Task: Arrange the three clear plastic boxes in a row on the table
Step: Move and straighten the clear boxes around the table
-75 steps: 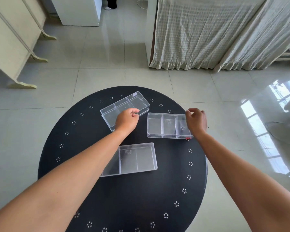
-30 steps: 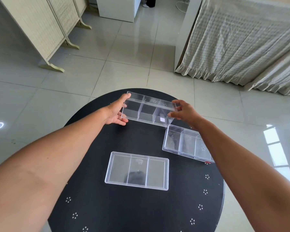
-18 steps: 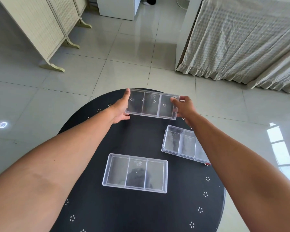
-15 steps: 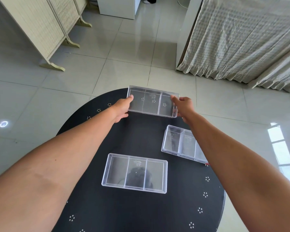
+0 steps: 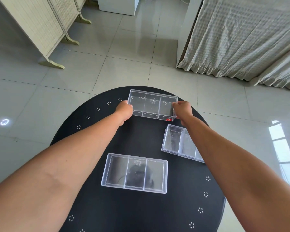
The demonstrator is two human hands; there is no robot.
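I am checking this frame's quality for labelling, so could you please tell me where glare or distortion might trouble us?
Head view: wide-angle bending curves the floor tiles; window glare and a lamp spot shine on them. The nearest clear box mirrors a dark shape, and the right forearm covers part of the right-side box. The far box, between both hands, stays sharp.

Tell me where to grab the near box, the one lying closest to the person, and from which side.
Take the near box by its two short end walls, one hand from the left and one from the right, as the left hand and right hand hold the far box. It lies flat, long side across, ends free; its open top probably allows a one-handed rim pinch too.
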